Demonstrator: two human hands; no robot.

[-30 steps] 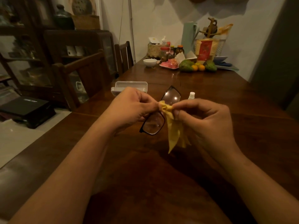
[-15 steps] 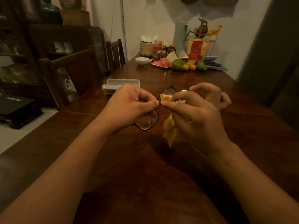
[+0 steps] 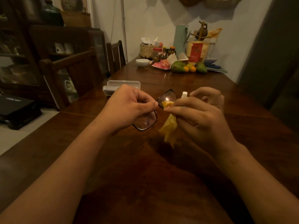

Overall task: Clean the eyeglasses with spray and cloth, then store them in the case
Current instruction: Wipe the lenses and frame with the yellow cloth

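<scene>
- Eyeglasses [image 3: 146, 122] pinched near the bridge by our left hand [image 3: 129, 105].
- Our right hand [image 3: 200, 113] pinches the yellow cloth [image 3: 169, 128] against the one-o'clock lens.
- Case [image 3: 123, 83] at eleven o'clock.

We get dim, warm light w/ soft glare on the dark polished wooden table [image 3: 210, 88]; right hand [image 3: 200, 113] is motion-blurred, frame edges bend, bg goes murky.

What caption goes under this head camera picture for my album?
Left hand holds black glasses; right hand pinches a yellow cloth against one lens.
</scene>
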